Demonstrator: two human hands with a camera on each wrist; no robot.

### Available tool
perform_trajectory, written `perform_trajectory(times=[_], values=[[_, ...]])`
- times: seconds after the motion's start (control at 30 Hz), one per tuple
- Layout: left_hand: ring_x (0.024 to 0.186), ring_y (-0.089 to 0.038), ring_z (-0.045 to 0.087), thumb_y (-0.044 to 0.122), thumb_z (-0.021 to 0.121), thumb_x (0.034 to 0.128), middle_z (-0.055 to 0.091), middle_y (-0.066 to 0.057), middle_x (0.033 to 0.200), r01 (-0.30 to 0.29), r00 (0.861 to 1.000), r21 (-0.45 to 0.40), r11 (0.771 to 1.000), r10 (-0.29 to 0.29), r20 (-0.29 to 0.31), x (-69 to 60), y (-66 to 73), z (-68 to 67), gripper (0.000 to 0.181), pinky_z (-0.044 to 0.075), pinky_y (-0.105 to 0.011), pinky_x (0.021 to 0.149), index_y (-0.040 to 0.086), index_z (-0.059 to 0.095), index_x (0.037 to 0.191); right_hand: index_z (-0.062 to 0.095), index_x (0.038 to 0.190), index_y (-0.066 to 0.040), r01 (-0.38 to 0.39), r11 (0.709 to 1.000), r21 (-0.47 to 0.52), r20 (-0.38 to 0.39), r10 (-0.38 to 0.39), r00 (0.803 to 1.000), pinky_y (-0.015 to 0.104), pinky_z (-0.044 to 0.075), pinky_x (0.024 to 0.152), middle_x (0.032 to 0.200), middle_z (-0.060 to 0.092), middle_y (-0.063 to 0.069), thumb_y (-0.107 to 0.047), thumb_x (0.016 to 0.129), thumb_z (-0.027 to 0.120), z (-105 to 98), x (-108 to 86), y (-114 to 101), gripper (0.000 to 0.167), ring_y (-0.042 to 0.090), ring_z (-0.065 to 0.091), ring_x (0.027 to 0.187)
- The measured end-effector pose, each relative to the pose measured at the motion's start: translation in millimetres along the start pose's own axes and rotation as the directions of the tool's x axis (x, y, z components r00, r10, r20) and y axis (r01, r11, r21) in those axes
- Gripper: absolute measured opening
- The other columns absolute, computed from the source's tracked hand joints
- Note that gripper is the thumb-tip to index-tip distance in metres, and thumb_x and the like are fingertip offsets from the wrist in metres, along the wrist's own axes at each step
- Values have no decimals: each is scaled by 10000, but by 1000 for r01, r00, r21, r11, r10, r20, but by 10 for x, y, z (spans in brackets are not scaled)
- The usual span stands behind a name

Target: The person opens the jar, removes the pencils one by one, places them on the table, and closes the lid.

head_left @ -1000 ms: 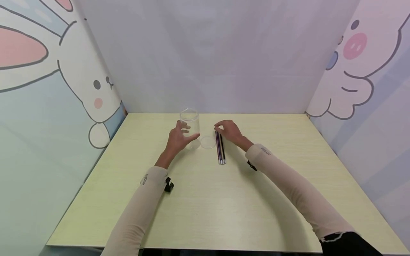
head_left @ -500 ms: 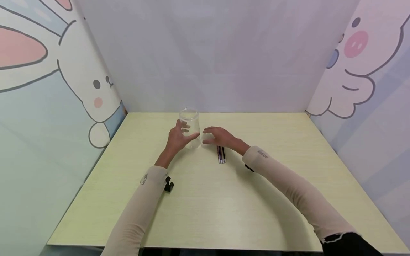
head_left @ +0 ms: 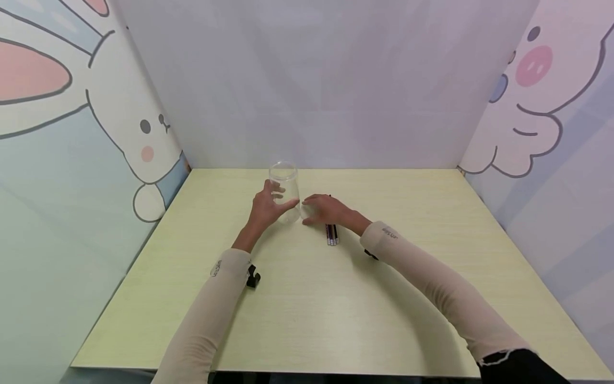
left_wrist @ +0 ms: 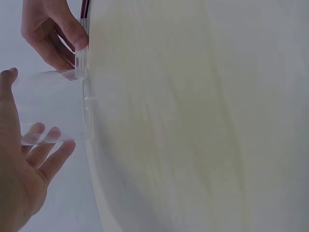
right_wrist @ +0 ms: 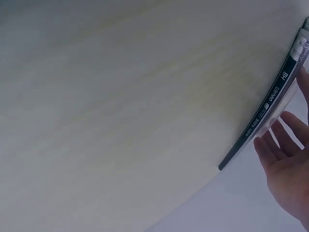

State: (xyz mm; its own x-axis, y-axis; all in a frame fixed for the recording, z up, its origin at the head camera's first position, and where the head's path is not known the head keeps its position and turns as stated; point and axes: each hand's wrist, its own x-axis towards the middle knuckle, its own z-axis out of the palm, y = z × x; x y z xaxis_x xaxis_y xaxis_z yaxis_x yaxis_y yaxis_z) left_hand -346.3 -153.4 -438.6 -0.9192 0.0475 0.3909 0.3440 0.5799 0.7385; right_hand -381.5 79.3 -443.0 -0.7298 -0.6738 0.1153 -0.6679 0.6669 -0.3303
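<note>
A clear jar (head_left: 290,188) stands upright near the back of the table. My left hand (head_left: 269,205) holds it from the left, with the thumb and fingers on opposite sides, as the left wrist view also shows. Just right of the jar lies a clear round lid (left_wrist: 81,60), partly covered by my right hand (head_left: 326,209). That hand's thumb and fingers grip the lid around its edge. Below the right hand in the head view lie several dark pencils (head_left: 332,234) side by side, their upper ends hidden. A dark pencil marked HB (right_wrist: 270,99) shows in the right wrist view.
The pale wooden table (head_left: 297,309) runs back to a plain light wall (head_left: 316,85). Side panels with a rabbit drawing (head_left: 127,106) and a pig drawing (head_left: 532,96) border it left and right.
From the pencils' upper ends my right hand has moved left and toward me, over the lid, and its fingers have closed in around it. My left hand and the jar stay put.
</note>
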Motion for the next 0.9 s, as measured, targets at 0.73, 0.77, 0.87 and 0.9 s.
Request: perform_trajectory(times=[0.73,0.77,0.87,0.9], values=[[1133,-326,710,445,877,827,699,-127,1250,-18,1000,-3,1000,18,2,10,-25,44,770,565,-495,943,73,442,1341,575,1452,-15,76,996,-40,-81,-79,994,466,416,1148,1491,558,174,-403,938,784,-606,133,-68,677,329,504,1406],[1133,-321,709,444,878,826,699,-125,1250,-15,1000,-3,1000,15,2,11,-27,44,772,564,-491,947,78,440,1346,574,1452,-15,82,996,-41,-89,-86,992,472,416,1148,1491,556,176,-401,939,784,-662,142,-80,676,332,501,1407],[1136,-312,707,446,880,825,696,-122,1257,-8,1000,-7,1000,8,6,16,-31,50,782,564,-489,950,89,435,1361,565,1463,-21,90,995,-46,-108,-95,990,489,406,1154,1504,544,173,-404,946,775,-837,163,-124,677,334,487,1420],[1137,-311,706,448,881,824,695,-123,1260,-6,1000,-9,1000,6,8,20,-32,53,787,564,-491,950,92,434,1365,562,1468,-26,89,995,-47,-115,-94,989,492,401,1156,1510,539,169,-406,949,770,-896,171,-140,676,332,481,1425]])
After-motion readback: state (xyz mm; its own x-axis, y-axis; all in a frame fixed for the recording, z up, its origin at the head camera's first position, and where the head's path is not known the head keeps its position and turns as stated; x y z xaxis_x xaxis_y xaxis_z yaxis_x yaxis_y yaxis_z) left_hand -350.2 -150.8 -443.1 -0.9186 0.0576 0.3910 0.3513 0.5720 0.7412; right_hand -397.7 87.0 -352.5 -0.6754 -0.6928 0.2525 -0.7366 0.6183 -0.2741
